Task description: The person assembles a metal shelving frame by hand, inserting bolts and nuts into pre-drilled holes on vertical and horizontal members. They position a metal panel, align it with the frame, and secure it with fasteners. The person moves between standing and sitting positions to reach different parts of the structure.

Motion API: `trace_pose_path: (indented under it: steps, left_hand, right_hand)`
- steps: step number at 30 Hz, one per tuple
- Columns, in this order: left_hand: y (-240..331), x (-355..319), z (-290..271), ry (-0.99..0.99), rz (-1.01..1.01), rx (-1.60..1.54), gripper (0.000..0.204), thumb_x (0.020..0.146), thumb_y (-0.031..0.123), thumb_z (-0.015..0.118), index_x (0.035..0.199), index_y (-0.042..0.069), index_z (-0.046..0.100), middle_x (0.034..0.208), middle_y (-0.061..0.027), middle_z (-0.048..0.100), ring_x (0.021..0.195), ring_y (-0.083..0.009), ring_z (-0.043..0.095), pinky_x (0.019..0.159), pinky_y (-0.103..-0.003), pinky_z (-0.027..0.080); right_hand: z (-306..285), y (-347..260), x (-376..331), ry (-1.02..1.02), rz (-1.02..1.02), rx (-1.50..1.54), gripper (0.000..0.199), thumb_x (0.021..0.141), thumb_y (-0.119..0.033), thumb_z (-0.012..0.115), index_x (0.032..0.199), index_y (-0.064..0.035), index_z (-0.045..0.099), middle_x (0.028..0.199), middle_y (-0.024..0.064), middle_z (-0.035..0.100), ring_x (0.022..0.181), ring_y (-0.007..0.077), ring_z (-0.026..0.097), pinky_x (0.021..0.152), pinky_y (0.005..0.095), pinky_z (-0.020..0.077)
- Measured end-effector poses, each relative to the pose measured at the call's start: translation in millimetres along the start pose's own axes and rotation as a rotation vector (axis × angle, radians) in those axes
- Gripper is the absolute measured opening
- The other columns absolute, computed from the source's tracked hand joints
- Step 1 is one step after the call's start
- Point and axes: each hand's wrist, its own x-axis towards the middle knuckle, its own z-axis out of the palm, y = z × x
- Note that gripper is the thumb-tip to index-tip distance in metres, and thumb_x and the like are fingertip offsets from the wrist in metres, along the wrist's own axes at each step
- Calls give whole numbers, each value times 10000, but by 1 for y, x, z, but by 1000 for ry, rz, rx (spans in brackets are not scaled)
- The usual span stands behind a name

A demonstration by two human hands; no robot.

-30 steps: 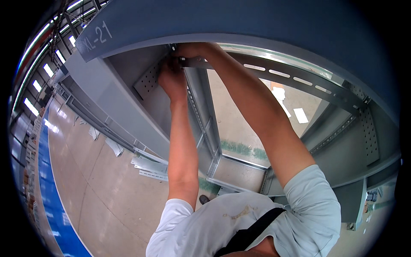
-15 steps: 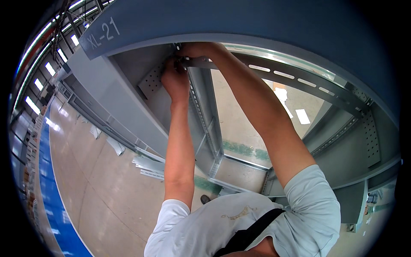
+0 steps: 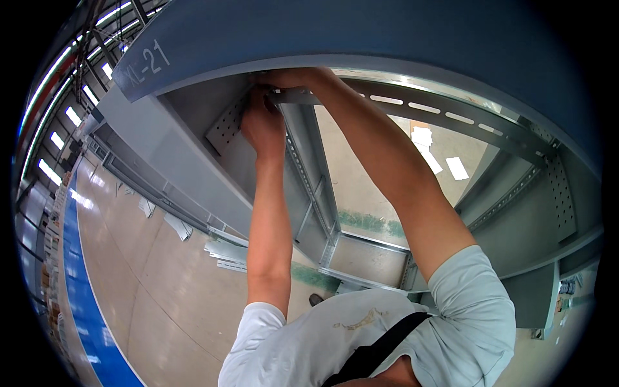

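Observation:
Both hands are up inside the grey metal cabinet [image 3: 380, 62], at its upper left corner. A slotted metal crossbar [image 3: 445, 113] runs across the opening, and its left end lies at my hands. My left hand [image 3: 263, 129] is closed, fingers curled upward beside that end; what they pinch is hidden. Reaching over from the right, my right hand [image 3: 287, 78] is just above the bar's end, under the cabinet's top edge. Its fingers are lost in shadow. A perforated plate [image 3: 225, 126] is on the left inner wall beside my left hand.
Another perforated plate [image 3: 563, 200] is on the right inner wall. Upright punched rails [image 3: 306, 171] stand inside the cabinet. White sheets [image 3: 457, 168] lie on the floor behind it, and pale metal strips [image 3: 225, 251] lie on the left. A blue floor stripe [image 3: 84, 284] curves along the far left.
Both hands stay at the crossbar's left end, with only a small shift of the fingers. The view has tilted slightly, so the cabinet's top panel sits a little lower and further left.

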Motion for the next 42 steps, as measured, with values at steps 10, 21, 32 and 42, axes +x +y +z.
trace_pose_path:
  steps: [10,21,32,42]
  left_hand:
    - [21,-32,-13,-87,-144,-294,195,881,140,654,1058,85,712,835,-133,709,736,-337,695,646,-418,535]
    - [10,-23,-16,-145,-34,-57,197,886,235,682,971,59,710,706,-131,635,649,-335,633,580,-436,483]
    - [2,-13,-17,-115,-28,59,253,939,269,629,1031,42,693,815,-161,699,765,-366,686,655,-472,532]
    - [-21,7,14,-108,-63,42,174,959,191,555,995,68,672,917,-178,703,842,-402,675,722,-492,524]
  right_hand:
    - [-8,-17,-13,11,34,45,589,849,-577,694,1309,-212,661,1295,92,665,1239,301,584,1046,419,434]
    - [-2,-5,-5,11,16,64,636,805,-592,746,1307,-209,666,1284,89,674,1199,283,612,1014,397,458]
    - [5,0,2,-55,64,65,767,805,-704,672,1345,-161,622,1354,133,620,1246,307,576,1033,399,455]
    - [10,3,4,-69,15,30,823,812,-782,600,1160,-42,697,959,148,730,977,253,670,881,353,493]
